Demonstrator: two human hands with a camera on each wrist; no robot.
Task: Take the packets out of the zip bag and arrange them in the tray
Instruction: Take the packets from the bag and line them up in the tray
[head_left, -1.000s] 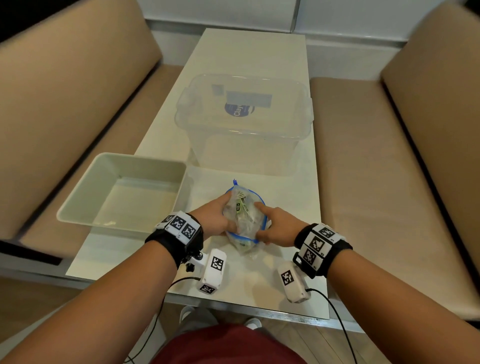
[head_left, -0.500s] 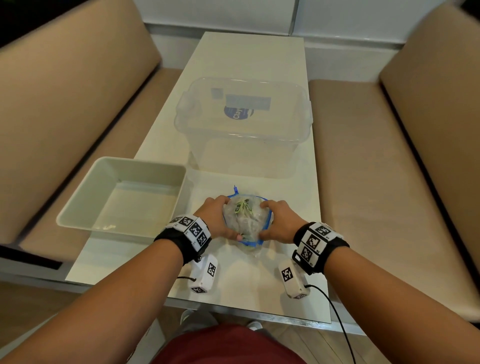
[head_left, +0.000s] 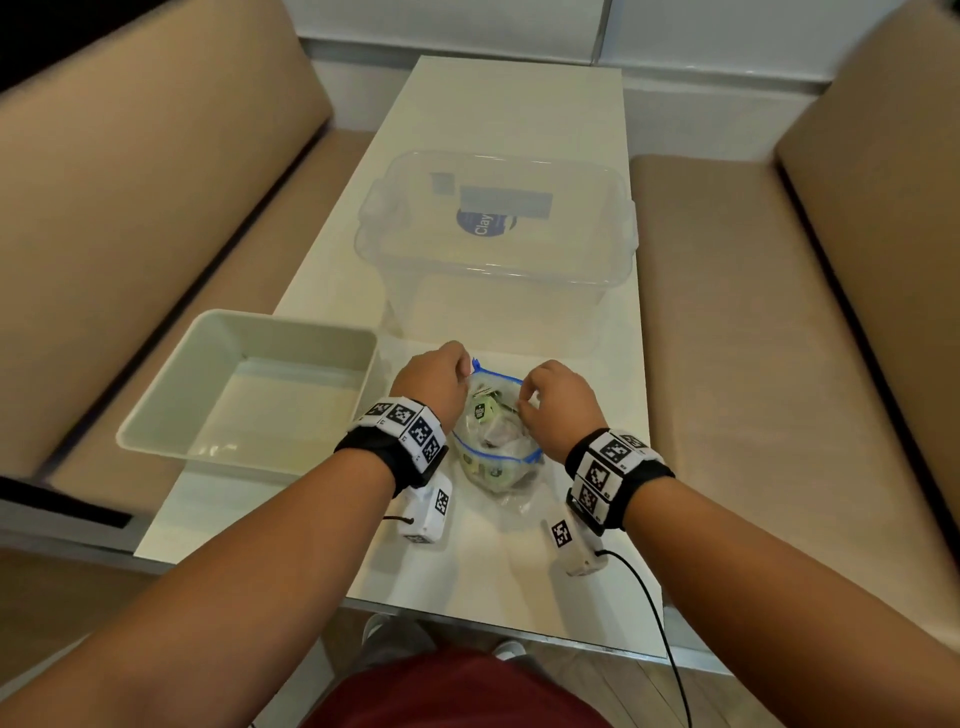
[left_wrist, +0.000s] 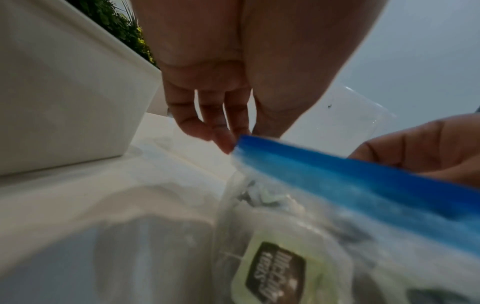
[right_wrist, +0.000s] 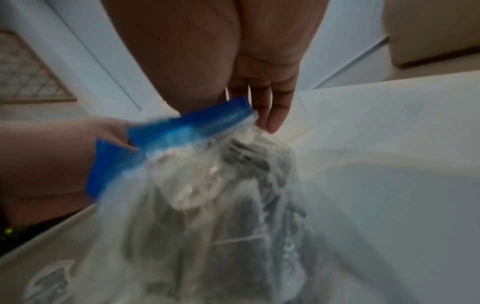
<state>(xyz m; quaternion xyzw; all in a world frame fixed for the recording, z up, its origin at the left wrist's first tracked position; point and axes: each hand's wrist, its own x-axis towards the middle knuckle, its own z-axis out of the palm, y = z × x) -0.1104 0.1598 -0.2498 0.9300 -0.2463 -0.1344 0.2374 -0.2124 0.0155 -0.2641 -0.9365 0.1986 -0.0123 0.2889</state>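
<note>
A clear zip bag (head_left: 496, 467) with a blue zip strip (head_left: 498, 373) lies on the white table between my hands, with several green-labelled packets (head_left: 480, 410) inside. My left hand (head_left: 464, 370) pinches the strip's left end, and its fingertips (left_wrist: 223, 142) touch the blue strip (left_wrist: 363, 181). My right hand (head_left: 524, 402) pinches the right end, fingers (right_wrist: 270, 115) beside the strip (right_wrist: 187, 127). One packet (left_wrist: 275, 267) shows through the plastic. The pale tray (head_left: 171, 374) stands empty left of the bag.
A large clear storage box (head_left: 493, 291) stands right behind the bag. Tan benches (head_left: 753, 338) run along both sides of the narrow table (head_left: 519, 104). The tray overhangs the table's left edge. The table's near edge is just below my wrists.
Both hands have moved from the bag's sides up to the far blue strip. The bag now lies stretched out longer toward me.
</note>
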